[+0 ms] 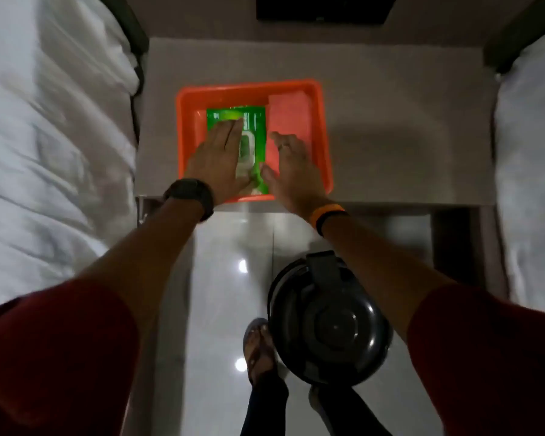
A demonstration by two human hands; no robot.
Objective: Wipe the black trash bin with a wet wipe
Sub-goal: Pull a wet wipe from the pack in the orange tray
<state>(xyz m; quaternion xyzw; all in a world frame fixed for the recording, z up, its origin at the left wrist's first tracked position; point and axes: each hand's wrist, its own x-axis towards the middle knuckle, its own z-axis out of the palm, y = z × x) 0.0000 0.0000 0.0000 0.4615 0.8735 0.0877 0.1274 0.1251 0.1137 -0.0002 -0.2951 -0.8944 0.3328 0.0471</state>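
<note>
A green pack of wet wipes (252, 121) lies in an orange tray (324, 133) on the bedside table. My left hand (217, 155) rests flat on the pack, fingers extended. Just right of the pack, my right hand (293, 165) hovers over the tray with fingers apart and the thumb near the pack's lower edge. The round black trash bin (331, 328), lid shut, stands on the floor below my right forearm, close to my feet.
A pale folded cloth (291, 114) lies in the tray's right half. The grey bedside table (390, 136) stands between two beds with white bedding (44, 136). The glossy tiled floor (227, 278) runs between them. A sandalled foot (257, 347) is left of the bin.
</note>
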